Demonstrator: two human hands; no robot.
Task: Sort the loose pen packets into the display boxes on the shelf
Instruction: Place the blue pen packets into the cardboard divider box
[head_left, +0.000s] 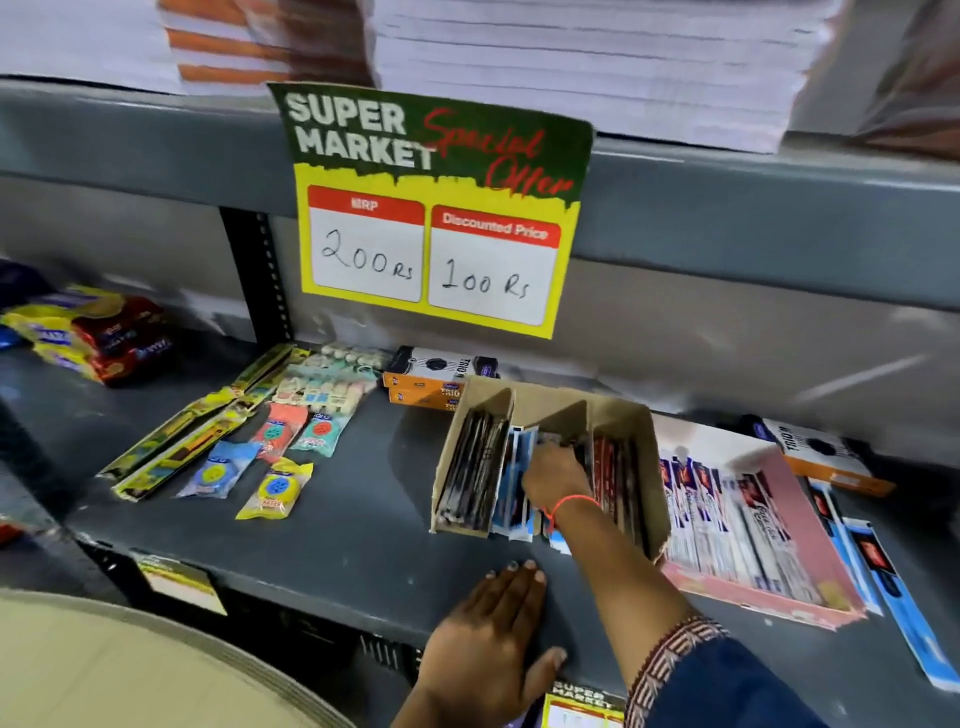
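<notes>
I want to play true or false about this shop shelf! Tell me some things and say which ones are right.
1. The right hand reaches into the middle part of the brown box. True.
2. The left hand holds a pen packet. False: it rests flat on the shelf edge, holding nothing.
3. The sign says 200 Rs and 100 Rs. True.
4. The pink box sits left of the brown box. False: it lies to its right.
5. The brown box's left part is empty. False: dark packets fill it.
</notes>
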